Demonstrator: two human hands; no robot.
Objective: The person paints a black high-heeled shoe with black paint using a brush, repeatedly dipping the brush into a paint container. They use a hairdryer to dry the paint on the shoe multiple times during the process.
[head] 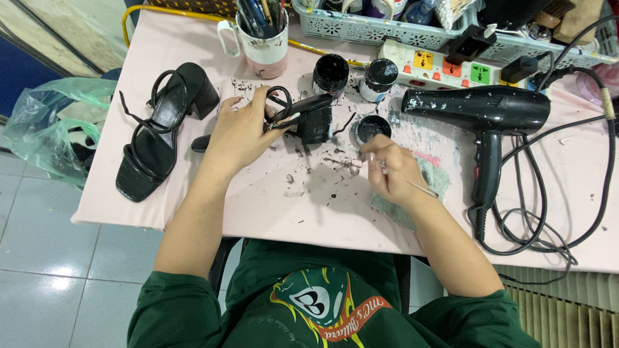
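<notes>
Stiff, light black block-heeled strappy sandal (pixel 309 119) is gripped near its heel by the left hand (pixel 242 132); beside it, the right hand (pixel 390 171) pinches a thin brush (pixel 422 188).

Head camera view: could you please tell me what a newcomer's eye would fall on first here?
Probably the black heeled sandal at the table's centre, gripped by the left hand, while the right hand holds a thin brush beside a small open jar of black paint. Next, the large black hair dryer lying to the right, and the matching sandal resting on the left of the paint-flecked pink table.
</notes>
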